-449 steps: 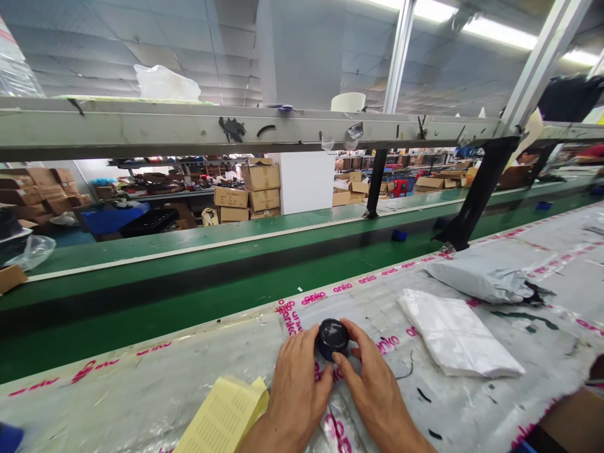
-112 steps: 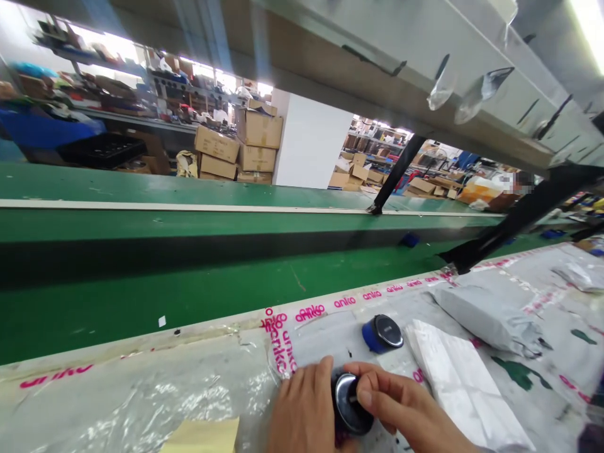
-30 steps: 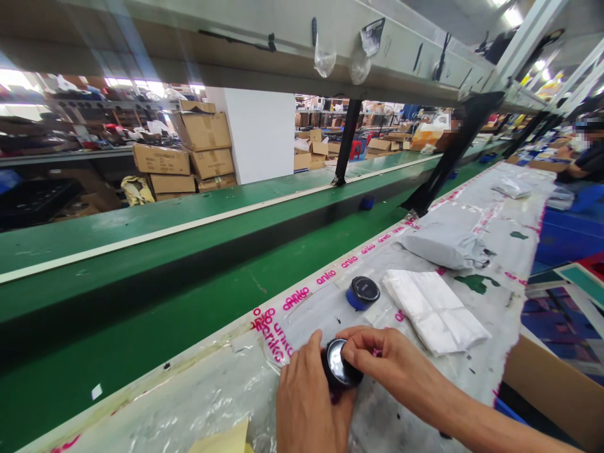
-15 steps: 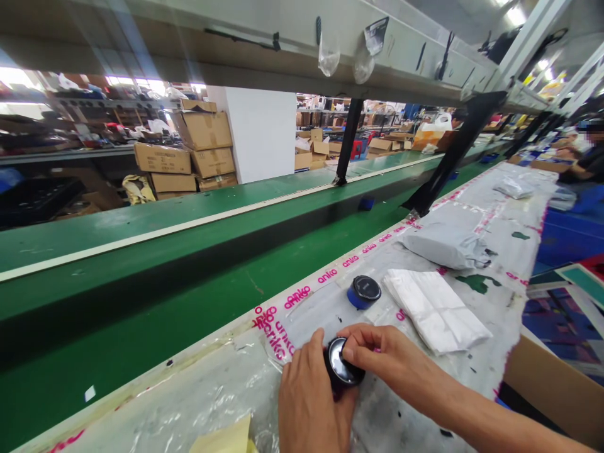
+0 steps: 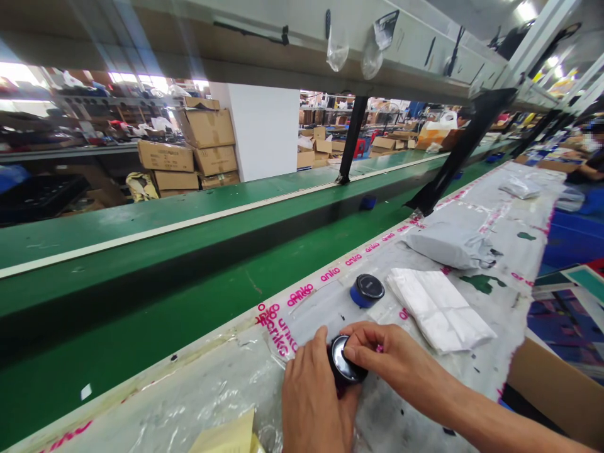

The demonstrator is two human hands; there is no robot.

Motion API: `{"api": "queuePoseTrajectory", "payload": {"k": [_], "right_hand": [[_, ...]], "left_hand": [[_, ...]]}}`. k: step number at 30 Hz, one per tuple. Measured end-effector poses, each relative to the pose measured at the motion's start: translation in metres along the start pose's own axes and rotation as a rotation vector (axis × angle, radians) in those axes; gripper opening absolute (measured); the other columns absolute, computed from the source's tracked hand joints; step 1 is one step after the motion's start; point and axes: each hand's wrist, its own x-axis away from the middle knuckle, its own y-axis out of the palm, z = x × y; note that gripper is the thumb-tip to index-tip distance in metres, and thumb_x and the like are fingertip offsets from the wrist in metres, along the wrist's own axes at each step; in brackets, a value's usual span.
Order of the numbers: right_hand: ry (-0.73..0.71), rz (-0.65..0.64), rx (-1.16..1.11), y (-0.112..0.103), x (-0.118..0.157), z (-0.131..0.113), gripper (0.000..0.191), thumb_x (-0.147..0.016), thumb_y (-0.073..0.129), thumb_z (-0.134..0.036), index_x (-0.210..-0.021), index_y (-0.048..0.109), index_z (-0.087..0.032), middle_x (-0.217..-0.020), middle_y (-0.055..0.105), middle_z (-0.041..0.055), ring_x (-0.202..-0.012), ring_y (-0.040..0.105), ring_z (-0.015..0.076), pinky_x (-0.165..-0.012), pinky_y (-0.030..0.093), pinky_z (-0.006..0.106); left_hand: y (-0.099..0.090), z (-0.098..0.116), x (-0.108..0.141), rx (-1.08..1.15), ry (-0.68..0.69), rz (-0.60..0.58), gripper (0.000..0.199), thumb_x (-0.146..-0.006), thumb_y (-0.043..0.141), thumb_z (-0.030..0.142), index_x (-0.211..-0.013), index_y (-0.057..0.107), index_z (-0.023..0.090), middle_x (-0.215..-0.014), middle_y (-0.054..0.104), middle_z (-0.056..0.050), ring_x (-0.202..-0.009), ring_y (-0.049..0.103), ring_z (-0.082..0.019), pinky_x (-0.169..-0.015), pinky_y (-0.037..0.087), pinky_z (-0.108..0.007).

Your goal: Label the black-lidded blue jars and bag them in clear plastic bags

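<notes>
Left hand (image 5: 315,396) and right hand (image 5: 396,358) both grip round black disc (image 5: 344,360), fingers closed on rim, shiny face tilted up, just above plastic-covered table (image 5: 212,384). Step in hand: two-handed hold on disc. Blue-backed disc (image 5: 367,290) sits nearby, beside white plastic packet (image 5: 438,309).

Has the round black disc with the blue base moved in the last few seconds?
No. The round black disc sits just left of the white folded packet, in the same spot beside it as before; only the view has shifted.
</notes>
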Motion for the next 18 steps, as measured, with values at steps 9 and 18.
{"api": "queuePoseTrajectory", "payload": {"k": [9,18], "right_hand": [[0.0,0.03,0.06,0.0033,0.0034,0.0017,0.027,-0.085,0.058,-0.037,-0.065,0.051,-0.021,-0.08,0.063,0.0018,-0.076,0.052,0.0181,-0.069,0.039,0.029],[0.004,0.063,0.104,0.0054,0.002,0.0094,0.021,-0.084,0.058,-0.034,-0.069,0.058,-0.02,-0.069,0.056,-0.0016,-0.066,0.046,0.0148,-0.06,0.034,0.027]], "left_hand": [[-0.0006,0.0022,0.0008,-0.016,0.003,-0.005,0.069,-0.08,0.07,0.013,-0.145,0.047,0.019,-0.135,0.062,-0.01,-0.123,0.056,-0.029,-0.107,0.039,-0.042],[0.0001,0.002,0.0008,-0.012,-0.007,0.009,0.07,-0.079,0.072,0.013,-0.144,0.048,0.02,-0.134,0.063,-0.009,-0.122,0.057,-0.028,-0.107,0.04,-0.04]]}}
